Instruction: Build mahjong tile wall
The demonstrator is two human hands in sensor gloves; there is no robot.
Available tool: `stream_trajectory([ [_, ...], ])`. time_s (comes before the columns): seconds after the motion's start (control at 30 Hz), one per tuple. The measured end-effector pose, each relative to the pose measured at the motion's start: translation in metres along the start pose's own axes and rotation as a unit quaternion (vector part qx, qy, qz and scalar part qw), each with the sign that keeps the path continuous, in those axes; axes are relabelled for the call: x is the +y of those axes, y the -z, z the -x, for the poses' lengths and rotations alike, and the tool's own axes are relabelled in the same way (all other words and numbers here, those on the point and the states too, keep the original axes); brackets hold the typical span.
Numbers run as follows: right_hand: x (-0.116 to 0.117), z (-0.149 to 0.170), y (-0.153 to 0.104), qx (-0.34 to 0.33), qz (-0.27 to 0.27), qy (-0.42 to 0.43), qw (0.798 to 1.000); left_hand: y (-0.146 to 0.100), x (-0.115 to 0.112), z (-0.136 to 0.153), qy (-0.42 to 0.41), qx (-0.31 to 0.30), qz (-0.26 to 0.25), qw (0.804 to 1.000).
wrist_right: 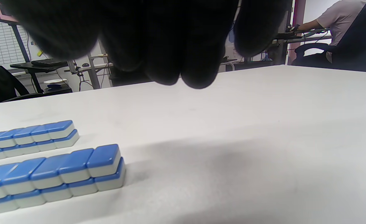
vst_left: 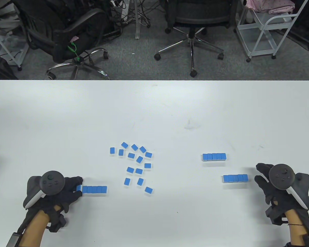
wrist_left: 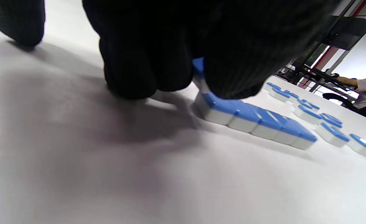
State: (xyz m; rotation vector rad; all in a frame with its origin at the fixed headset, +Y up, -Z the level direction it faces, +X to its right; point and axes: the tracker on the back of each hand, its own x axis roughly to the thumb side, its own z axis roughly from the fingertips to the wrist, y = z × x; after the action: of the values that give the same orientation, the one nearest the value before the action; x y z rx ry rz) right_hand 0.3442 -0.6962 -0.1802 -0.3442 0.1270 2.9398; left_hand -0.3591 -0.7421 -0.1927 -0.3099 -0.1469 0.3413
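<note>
This is an office. Beyond the far edge of the wide white desk (vst_left: 154,103) lies grey carpet (vst_left: 144,59) with two black swivel chairs on chrome five-star bases, one (vst_left: 193,31) behind the desk's middle and one (vst_left: 67,38) behind its left part. A white metal trolley (vst_left: 265,28) stands behind the desk's right part, and loose cables (vst_left: 134,12) trail between the chairs. The right wrist view shows other dark work desks (wrist_right: 43,63) past the white desk, and a seated person (wrist_right: 338,21) working at one.
</note>
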Motion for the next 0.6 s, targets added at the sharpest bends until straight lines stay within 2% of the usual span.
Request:
stream_trajectory([
  [0.6,0.000,0.001,0.000,0.000,-0.003,-0.003,1.000,0.003,-0.005,-0.014,0.035,-0.013,-0.001,0.999],
])
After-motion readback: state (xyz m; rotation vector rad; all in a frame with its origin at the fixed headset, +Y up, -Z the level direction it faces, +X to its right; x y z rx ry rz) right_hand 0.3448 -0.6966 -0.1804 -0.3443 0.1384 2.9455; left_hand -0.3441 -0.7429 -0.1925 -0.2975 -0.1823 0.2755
